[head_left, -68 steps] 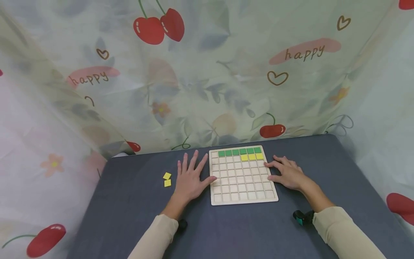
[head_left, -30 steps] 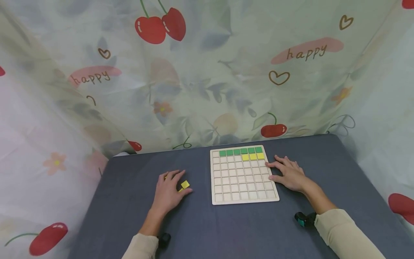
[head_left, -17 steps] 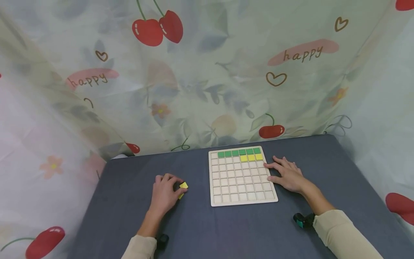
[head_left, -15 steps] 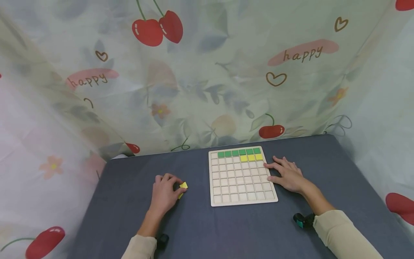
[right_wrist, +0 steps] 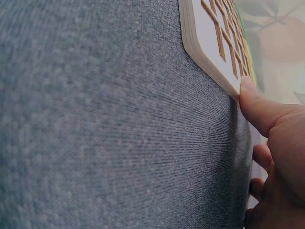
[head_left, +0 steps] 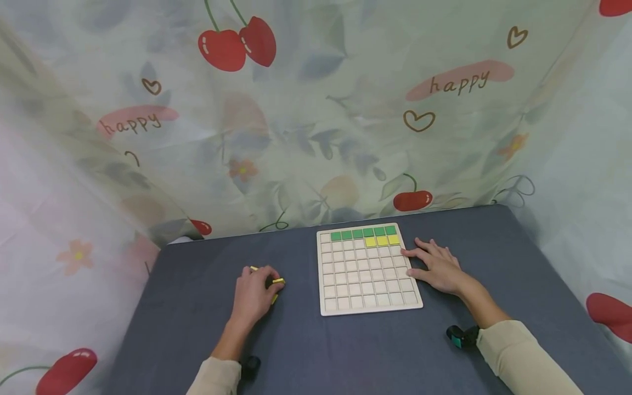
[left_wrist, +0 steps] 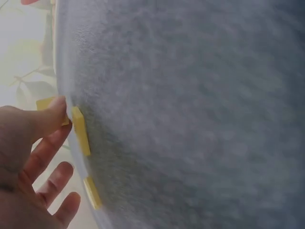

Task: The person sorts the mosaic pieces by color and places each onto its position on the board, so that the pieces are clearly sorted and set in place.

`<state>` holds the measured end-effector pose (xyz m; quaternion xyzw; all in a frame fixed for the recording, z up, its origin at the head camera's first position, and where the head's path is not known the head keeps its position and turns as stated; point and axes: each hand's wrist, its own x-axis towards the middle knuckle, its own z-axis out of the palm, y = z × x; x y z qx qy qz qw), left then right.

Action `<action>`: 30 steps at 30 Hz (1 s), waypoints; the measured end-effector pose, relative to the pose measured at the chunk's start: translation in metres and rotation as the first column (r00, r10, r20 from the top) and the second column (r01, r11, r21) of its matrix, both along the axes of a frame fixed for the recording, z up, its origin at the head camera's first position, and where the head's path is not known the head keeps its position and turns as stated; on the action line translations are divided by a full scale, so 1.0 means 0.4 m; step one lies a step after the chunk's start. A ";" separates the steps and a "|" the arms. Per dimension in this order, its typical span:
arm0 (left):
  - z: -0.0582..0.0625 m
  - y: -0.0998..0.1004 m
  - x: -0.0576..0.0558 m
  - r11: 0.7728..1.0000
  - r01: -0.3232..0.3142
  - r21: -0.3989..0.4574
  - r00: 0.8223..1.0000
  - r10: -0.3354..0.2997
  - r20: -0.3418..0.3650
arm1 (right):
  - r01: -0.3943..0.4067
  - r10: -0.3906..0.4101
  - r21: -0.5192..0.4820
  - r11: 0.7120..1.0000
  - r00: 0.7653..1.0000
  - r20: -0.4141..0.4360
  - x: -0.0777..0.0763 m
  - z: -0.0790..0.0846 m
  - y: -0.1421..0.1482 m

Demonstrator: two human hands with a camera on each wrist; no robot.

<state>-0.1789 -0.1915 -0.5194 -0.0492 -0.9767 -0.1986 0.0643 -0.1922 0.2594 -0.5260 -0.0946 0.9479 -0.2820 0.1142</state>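
My left hand point(head_left: 253, 291) pinches a small yellow square tile point(left_wrist: 45, 103) between thumb and index finger, just above the table left of the board. Two more yellow tiles lie close by: one point(left_wrist: 81, 131) near the fingertips, the other point(left_wrist: 93, 192) farther along in the left wrist view. A pale wooden grid board point(head_left: 369, 311) lies flat in the middle. Green tiles point(head_left: 368, 232) fill most of its far row, and three yellow tiles point(head_left: 382, 241) sit at the right of the second row. My right hand point(head_left: 439, 269) rests at the board's right edge, thumb and index finger touching it.
The dark grey tablecloth point(head_left: 360, 356) covers the table. Behind it hangs a patterned curtain point(head_left: 306, 137) with cherries and leaves, which continues along both sides. A black wrist device point(head_left: 461, 336) sits under the right wrist.
My left hand has left the board's left edge, moved left to the loose yellow tiles and picked one up. The held tile now appears edge-on in the head view. The right hand stays put.
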 end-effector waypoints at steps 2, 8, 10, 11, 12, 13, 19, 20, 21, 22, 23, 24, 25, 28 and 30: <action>0.003 0.005 -0.003 1.000 -0.009 0.025 1.000 0.009 -0.007 | 0.001 -0.001 0.000 1.000 1.000 -0.001 0.001 0.000 0.000; 0.023 0.026 -0.014 0.993 -0.029 0.117 0.999 0.033 -0.030 | 0.003 -0.003 -0.004 1.000 1.000 -0.005 0.004 0.002 0.001; 0.029 0.038 -0.016 0.989 -0.044 0.144 0.998 0.049 -0.032 | 0.000 0.000 -0.006 1.000 1.000 -0.006 0.004 0.004 0.001; 0.033 0.045 -0.015 0.987 -0.048 0.155 0.998 0.054 -0.037 | -0.001 0.001 -0.007 1.000 1.000 -0.005 0.004 0.005 0.001; 0.036 0.053 -0.016 0.985 -0.052 0.165 0.997 0.060 -0.041 | -0.003 0.003 -0.009 1.000 1.000 -0.005 0.005 0.006 0.001; 0.039 0.060 -0.016 0.983 -0.055 0.177 0.997 0.063 -0.037 | -0.005 0.005 -0.011 1.000 1.000 -0.004 0.005 0.006 0.001; 0.043 0.093 -0.031 0.972 -0.053 0.229 0.996 0.067 -0.051 | -0.011 0.011 -0.024 1.000 1.000 -0.011 0.007 0.001 0.002; 0.045 0.100 -0.034 0.969 -0.055 0.240 0.996 0.071 -0.057 | -0.010 0.009 -0.025 1.000 1.000 -0.012 0.007 0.000 0.003; 0.048 0.107 -0.038 0.965 -0.057 0.255 0.995 0.075 -0.060 | -0.009 0.008 -0.025 1.000 1.000 -0.013 0.007 0.000 0.003; 0.051 0.115 -0.041 0.961 -0.062 0.270 0.995 0.081 -0.062 | -0.007 0.007 -0.025 1.000 1.000 -0.013 0.007 0.000 0.004; 0.055 0.125 -0.044 0.956 -0.067 0.287 0.994 0.088 -0.061 | -0.005 0.005 -0.025 1.000 1.000 -0.013 0.007 0.000 0.004; 0.058 0.134 -0.047 0.950 -0.073 0.302 0.994 0.095 -0.059 | -0.004 0.004 -0.025 1.000 1.000 -0.013 0.007 0.001 0.004; 0.060 0.144 -0.050 0.945 -0.078 0.316 0.993 0.100 -0.056 | -0.004 0.003 -0.026 1.000 1.000 -0.013 0.007 0.002 0.004; 0.066 0.172 -0.061 0.938 -0.097 0.333 0.993 0.115 -0.035 | -0.005 0.005 -0.026 1.000 1.000 -0.014 0.007 0.003 0.003; 0.069 0.187 -0.068 0.935 -0.101 0.341 0.993 0.116 -0.024 | -0.010 0.009 -0.028 1.000 1.000 -0.014 0.006 0.002 0.002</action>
